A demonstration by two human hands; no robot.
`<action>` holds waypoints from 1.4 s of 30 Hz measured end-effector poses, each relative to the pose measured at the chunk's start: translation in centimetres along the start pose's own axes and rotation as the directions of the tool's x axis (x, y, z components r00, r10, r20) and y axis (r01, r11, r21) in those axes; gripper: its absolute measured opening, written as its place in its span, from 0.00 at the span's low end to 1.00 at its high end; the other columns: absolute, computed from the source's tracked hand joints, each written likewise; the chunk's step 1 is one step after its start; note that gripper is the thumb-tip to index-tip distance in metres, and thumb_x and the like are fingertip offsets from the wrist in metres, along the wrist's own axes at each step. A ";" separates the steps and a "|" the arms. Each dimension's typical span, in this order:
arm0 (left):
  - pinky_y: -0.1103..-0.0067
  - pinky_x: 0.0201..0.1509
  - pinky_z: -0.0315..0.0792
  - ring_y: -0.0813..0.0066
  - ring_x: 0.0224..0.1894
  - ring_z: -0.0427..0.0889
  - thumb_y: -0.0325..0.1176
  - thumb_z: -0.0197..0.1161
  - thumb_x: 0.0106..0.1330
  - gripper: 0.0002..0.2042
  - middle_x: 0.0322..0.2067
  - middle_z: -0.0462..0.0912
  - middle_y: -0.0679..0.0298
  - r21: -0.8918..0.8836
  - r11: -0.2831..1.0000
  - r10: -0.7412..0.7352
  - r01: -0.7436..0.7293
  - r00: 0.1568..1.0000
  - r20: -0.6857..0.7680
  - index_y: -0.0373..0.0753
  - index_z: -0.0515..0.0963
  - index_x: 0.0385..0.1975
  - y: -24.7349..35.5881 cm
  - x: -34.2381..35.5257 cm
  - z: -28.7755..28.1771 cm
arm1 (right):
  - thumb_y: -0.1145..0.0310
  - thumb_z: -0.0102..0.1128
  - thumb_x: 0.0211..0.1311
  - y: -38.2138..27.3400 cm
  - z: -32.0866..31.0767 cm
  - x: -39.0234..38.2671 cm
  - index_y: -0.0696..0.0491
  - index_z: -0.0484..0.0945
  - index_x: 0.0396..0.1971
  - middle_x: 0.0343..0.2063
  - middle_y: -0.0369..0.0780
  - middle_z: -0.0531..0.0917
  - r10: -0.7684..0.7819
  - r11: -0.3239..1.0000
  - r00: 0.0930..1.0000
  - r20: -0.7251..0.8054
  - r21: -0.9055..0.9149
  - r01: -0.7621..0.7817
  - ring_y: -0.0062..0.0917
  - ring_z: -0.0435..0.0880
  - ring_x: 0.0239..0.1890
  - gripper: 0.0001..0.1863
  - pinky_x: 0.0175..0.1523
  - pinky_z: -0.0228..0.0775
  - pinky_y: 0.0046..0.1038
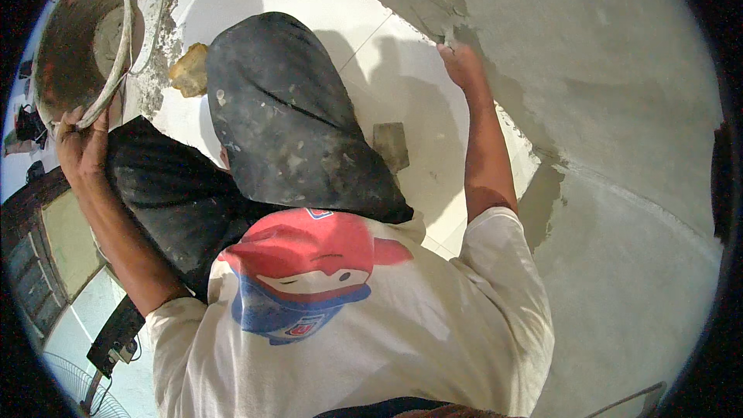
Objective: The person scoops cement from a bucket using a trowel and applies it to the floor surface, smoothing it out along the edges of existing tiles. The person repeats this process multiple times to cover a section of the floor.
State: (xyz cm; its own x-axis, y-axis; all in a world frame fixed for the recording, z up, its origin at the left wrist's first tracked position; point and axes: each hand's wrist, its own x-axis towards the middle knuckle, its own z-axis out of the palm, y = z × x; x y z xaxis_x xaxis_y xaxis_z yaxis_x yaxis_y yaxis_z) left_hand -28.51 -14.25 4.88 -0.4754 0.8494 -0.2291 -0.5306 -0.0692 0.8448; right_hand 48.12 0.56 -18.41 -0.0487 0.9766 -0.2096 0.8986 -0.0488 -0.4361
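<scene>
At the far left, my left hand (83, 147) has its fingers hooked over the near rim of a cement-smeared bucket (128, 35). The bucket tilts so its inside shows, with grey mortar (108, 42) caked there. My right arm reaches up to the grey plastered wall (604, 39), where my right hand (464, 66) is closed at the wall's base, along the white tiled floor. A small grey end of what looks like a trowel (446, 36) pokes out past the fingers; the rest of it is hidden or blends with the plaster.
A yellowish sponge-like lump (190, 71) lies on the floor beside my knee. A grey rectangular block (391, 145) rests on the tiles (368, 54) between my leg and right arm. My bent legs in dark trousers (286, 116) fill the middle. A wire fan guard (77, 387) stands lower left.
</scene>
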 end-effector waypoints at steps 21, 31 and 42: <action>0.53 0.58 0.81 0.45 0.52 0.81 0.19 0.58 0.64 0.07 0.47 0.80 0.46 0.119 0.993 0.031 -0.025 0.999 -0.045 0.29 0.74 0.41 0.0 -1.2 0.1 | 0.51 0.55 0.68 -6.1 -0.8 -2.0 0.53 0.81 0.44 0.39 0.54 0.85 0.096 0.983 0.986 -0.140 -0.140 -0.115 0.53 0.84 0.45 0.20 0.51 0.74 0.52; 0.53 0.60 0.79 0.48 0.52 0.81 0.17 0.57 0.64 0.05 0.41 0.81 0.50 -0.012 0.997 -0.071 0.071 0.997 -0.010 0.30 0.74 0.38 -0.3 -0.9 2.1 | 0.48 0.54 0.69 -1.9 4.2 -0.9 0.53 0.81 0.44 0.40 0.53 0.85 0.093 0.968 0.993 -0.066 -0.226 -0.106 0.51 0.84 0.45 0.22 0.53 0.75 0.49; 0.49 0.65 0.74 0.47 0.52 0.80 0.18 0.57 0.65 0.05 0.44 0.81 0.49 -0.137 0.983 -0.118 0.124 0.992 0.045 0.30 0.73 0.39 1.0 0.2 -1.2 | 0.48 0.57 0.69 -1.1 -3.0 -6.4 0.53 0.80 0.41 0.38 0.52 0.85 0.027 0.997 0.932 -0.363 -0.055 -0.050 0.53 0.83 0.42 0.21 0.47 0.74 0.48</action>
State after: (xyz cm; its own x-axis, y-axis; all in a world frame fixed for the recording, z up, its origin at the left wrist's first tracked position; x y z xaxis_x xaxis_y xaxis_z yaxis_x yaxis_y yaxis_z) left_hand -30.01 -14.75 5.09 -0.3771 0.8743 -0.3055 -0.6764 -0.0347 0.7357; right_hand 48.71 -4.96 -13.98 0.1373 0.9844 0.1103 0.9224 -0.0865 -0.3765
